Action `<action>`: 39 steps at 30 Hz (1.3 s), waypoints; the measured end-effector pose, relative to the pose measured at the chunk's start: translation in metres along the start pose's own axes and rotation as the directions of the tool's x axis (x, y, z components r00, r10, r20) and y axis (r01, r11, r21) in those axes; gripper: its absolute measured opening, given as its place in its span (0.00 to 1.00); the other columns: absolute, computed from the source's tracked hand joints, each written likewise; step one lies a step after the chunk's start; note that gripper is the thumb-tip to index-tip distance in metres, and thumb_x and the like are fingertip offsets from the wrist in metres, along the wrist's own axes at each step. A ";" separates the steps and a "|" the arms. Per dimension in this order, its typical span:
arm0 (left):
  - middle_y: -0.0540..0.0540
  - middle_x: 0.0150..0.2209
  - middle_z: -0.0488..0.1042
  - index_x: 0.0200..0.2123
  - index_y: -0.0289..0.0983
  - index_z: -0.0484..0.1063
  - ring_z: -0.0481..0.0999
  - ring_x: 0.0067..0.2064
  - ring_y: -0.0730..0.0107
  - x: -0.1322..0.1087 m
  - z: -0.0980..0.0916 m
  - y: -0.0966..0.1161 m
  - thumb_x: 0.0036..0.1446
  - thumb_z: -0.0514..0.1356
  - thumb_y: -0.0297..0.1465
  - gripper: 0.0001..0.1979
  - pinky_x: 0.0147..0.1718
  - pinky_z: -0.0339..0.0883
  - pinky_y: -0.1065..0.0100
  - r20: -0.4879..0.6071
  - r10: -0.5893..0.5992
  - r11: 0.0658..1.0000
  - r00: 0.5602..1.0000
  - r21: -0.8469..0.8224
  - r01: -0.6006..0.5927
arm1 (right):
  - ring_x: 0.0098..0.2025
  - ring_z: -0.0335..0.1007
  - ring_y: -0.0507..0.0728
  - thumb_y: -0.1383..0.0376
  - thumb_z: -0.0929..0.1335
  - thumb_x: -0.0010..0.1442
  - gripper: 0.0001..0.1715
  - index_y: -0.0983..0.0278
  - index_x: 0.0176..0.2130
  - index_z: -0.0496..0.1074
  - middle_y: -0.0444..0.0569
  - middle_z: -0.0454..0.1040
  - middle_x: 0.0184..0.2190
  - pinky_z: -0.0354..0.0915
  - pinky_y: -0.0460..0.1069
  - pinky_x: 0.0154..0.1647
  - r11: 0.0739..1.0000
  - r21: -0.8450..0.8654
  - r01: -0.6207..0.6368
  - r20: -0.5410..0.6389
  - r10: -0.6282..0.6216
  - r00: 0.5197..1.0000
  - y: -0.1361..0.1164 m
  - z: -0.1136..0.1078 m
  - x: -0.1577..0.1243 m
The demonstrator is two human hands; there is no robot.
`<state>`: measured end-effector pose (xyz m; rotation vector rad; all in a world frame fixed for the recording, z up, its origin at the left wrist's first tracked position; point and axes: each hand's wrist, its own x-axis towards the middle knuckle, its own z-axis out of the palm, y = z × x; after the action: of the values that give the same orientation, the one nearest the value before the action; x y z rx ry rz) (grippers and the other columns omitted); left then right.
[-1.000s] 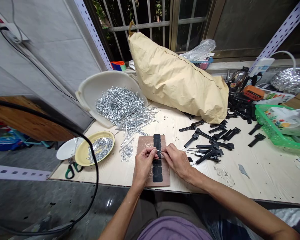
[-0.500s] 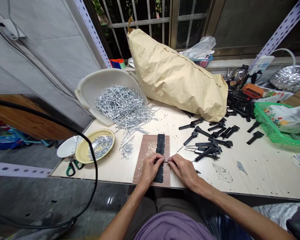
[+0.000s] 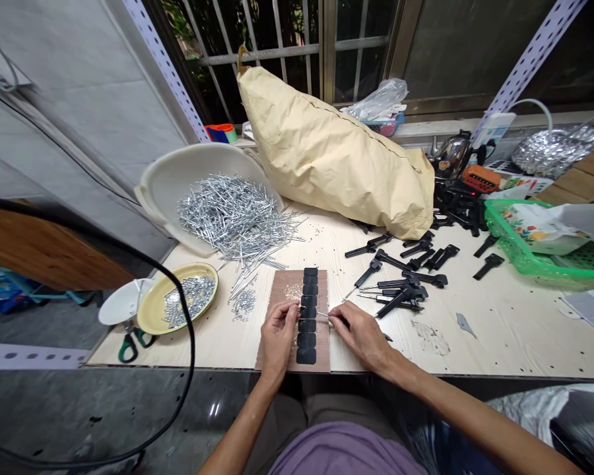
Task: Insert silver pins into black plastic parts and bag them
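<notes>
My right hand [image 3: 357,331] pinches a thin metal pin [image 3: 323,314], whose free end points left over a column of black rounded pieces [image 3: 307,341]. These pieces lie on a brown board [image 3: 321,359] at the table's front edge. My left hand [image 3: 278,333] is closed, thumb and fingertips together at the column's left side; whatever tiny thing it may hold is too small to make out. Small pale bits [image 3: 293,290] are scattered on the board just beyond it. To the right lie several black-handled tools [image 3: 400,297], some with thin metal shafts.
A white basin [image 3: 163,178] lies tipped, spilling a heap of metal pins [image 3: 228,214]. Left stand a yellow dish [image 3: 151,316] of small metal parts, a white dish [image 3: 116,307] and green-handled scissors [image 3: 129,348]. A large paper sack [image 3: 336,158] and a green basket [image 3: 529,247] are behind.
My hands have drawn apart: the left has moved left off the column's middle, while the right still holds the pin, now more exposed. The whole view has shifted slightly.
</notes>
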<state>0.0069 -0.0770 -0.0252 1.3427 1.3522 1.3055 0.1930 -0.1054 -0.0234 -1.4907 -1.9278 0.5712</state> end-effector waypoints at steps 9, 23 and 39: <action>0.45 0.39 0.75 0.41 0.44 0.77 0.70 0.44 0.62 0.017 0.000 0.015 0.57 0.56 0.34 0.11 0.47 0.61 0.61 0.173 0.191 0.916 0.966 0.321 -0.239 | 0.35 0.68 0.51 0.61 0.59 0.66 0.14 0.61 0.39 0.72 0.46 0.69 0.35 0.59 0.44 0.30 0.959 -0.250 0.135 0.089 -0.116 0.989 0.012 -0.021 0.047; 0.46 0.25 0.73 0.31 0.32 0.77 0.63 0.22 0.79 0.037 0.010 0.019 0.41 0.68 0.41 0.18 0.19 0.56 0.76 0.382 -0.381 0.862 0.842 -0.182 0.473 | 0.34 0.67 0.51 0.61 0.59 0.66 0.14 0.60 0.39 0.72 0.47 0.70 0.34 0.59 0.45 0.33 0.943 -0.242 0.228 0.043 -0.224 0.974 -0.001 -0.026 0.048; 0.49 0.24 0.73 0.30 0.35 0.78 0.64 0.22 0.74 0.036 0.009 0.033 0.48 0.61 0.43 0.16 0.22 0.58 0.73 0.294 -0.152 0.986 0.944 0.107 0.125 | 0.32 0.65 0.52 0.61 0.59 0.66 0.14 0.62 0.36 0.70 0.48 0.70 0.32 0.55 0.46 0.29 0.896 -0.387 0.216 -0.010 -0.239 0.971 -0.007 -0.027 0.042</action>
<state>0.0174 -0.0440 0.0102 1.4133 1.2752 0.9130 0.2003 -0.0681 0.0093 -1.4560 -2.2190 0.0422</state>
